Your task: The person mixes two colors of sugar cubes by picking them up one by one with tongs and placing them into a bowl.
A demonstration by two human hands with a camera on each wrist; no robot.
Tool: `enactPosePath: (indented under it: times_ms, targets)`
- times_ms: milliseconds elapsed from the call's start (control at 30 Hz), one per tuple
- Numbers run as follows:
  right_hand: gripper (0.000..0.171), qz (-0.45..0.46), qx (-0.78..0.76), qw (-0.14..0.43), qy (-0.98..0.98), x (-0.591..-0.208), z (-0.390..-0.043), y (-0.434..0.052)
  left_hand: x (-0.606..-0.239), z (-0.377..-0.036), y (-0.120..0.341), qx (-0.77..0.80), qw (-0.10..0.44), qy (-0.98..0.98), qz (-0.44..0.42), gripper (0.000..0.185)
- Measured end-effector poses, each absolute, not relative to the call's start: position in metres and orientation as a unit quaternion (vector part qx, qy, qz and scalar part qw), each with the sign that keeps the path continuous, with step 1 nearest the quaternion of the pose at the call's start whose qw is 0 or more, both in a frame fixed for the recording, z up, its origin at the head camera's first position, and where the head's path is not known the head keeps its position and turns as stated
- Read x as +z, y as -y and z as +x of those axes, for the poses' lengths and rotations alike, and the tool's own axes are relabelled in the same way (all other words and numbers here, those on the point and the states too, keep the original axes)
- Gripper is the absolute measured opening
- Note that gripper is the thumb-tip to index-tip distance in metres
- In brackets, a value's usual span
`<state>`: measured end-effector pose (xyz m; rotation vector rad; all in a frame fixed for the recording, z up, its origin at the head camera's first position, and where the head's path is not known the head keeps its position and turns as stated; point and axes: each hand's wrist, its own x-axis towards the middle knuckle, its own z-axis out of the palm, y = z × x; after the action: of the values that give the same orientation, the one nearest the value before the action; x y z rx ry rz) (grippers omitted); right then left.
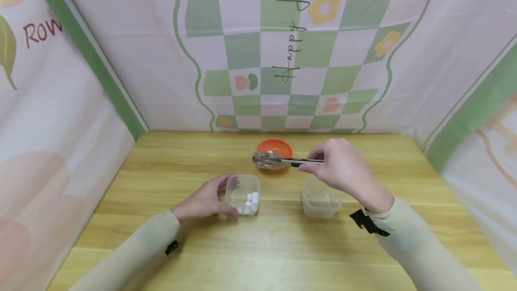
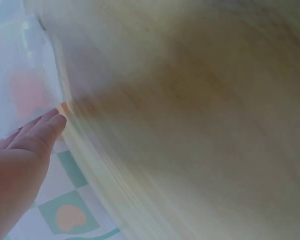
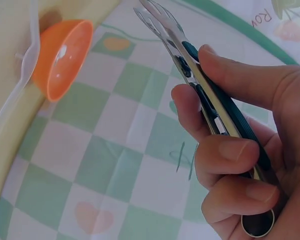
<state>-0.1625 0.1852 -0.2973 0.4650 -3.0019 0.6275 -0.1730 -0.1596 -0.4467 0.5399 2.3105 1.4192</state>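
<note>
My left hand (image 1: 208, 197) holds a clear plastic container (image 1: 242, 184) from its left side, thumb at the near edge and fingers at the far one. Several small white cubes (image 1: 250, 202) lie inside it, mostly to the right. In my right hand (image 1: 341, 167) is a pair of metal tongs (image 1: 288, 160) with dark grips; the right wrist view shows fingers and thumb wrapped round the tongs (image 3: 212, 97), their tips close together. The tong heads overlap the near part of an orange bowl (image 1: 278, 143) in the head view. Something white shows in that bowl.
A second clear container (image 1: 322, 208) stands on the wooden table (image 1: 266, 255), below and partly behind my right hand. Printed cloth (image 1: 242, 53) hangs along the table's far edge, with more cloth on the left and right sides.
</note>
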Motion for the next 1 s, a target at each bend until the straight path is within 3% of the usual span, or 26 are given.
enactPosePath:
  times_ms: [333, 1000]
  targets:
    - [0.022, 0.131, 0.181, 0.037, 0.974, -0.3, -0.171, -0.194, -0.447, -0.172, 0.162, 0.512, 0.185, -0.814, 0.205, 0.115]
    - [0.027, 0.108, 0.157, 0.018, 0.982, -0.319, -0.194, -0.205, -0.447, -0.174, 0.159, 0.495, 0.179, -0.828, 0.193, 0.108]
